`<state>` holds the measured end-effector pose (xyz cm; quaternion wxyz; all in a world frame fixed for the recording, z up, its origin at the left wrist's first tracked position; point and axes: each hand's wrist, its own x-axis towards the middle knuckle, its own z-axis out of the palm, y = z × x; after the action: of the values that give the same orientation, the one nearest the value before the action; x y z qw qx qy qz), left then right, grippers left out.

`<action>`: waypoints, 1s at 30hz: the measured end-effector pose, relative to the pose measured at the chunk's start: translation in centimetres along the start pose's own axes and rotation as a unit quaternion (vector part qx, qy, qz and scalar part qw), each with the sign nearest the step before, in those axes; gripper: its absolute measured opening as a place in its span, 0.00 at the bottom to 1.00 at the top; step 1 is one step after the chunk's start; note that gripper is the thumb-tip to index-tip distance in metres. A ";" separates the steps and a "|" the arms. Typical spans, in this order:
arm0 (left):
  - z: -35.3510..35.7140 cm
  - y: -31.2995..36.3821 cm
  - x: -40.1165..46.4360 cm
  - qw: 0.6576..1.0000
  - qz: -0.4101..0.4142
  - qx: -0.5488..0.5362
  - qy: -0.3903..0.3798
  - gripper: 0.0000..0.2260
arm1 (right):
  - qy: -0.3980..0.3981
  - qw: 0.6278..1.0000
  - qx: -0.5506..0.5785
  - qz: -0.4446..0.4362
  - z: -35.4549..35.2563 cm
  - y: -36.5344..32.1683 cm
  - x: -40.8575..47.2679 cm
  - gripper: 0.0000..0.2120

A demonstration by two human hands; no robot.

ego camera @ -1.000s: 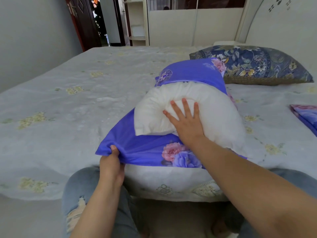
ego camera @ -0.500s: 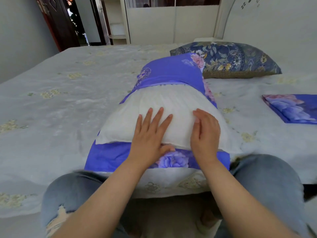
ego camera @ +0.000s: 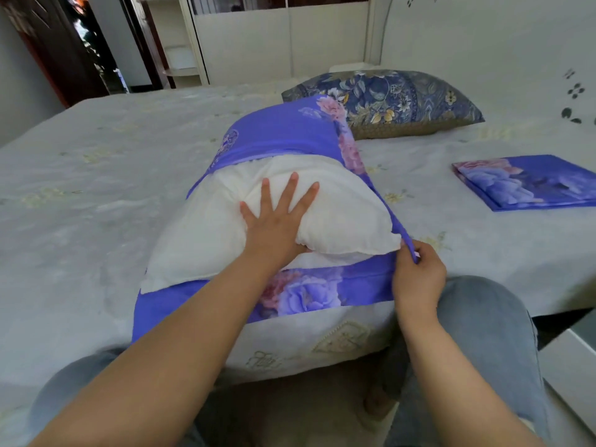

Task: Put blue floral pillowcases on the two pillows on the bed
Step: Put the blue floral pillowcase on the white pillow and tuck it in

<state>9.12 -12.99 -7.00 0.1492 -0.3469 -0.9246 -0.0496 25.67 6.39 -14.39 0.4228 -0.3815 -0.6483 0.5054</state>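
A white pillow [ego camera: 206, 233] lies lengthwise on the bed, its far half inside a blue floral pillowcase [ego camera: 283, 130]. The case's lower layer spreads under the pillow's near end. My left hand [ego camera: 277, 217] presses flat on the pillow's middle, fingers spread. My right hand [ego camera: 417, 272] pinches the case's right edge beside the pillow's near right corner. A second pillow [ego camera: 387, 101] in a dark blue patterned cover rests near the headboard. A folded blue floral pillowcase [ego camera: 529, 182] lies flat at the right.
The bed [ego camera: 80, 195] has a pale grey sheet with faint yellow flowers. My knees in jeans are against its near edge. A white headboard [ego camera: 483, 43] stands at the right, a dark door and white shelves at the far side. A white furniture corner [ego camera: 574, 359] sits low right.
My left hand slid from the pillow's near edge up to its middle. My right hand left the pillow and took hold of the case's right edge.
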 end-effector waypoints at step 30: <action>1.6 -11.8 10.5 0.993 -0.056 -0.053 0.091 0.15 | -0.062 0.836 -0.342 -0.425 21.5 -9.9 5.0 0.16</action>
<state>-6.50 -14.96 -5.12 0.2109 -0.2964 -0.9212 -0.1383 3.15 1.84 -6.70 0.3979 -0.1571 -0.9027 0.0451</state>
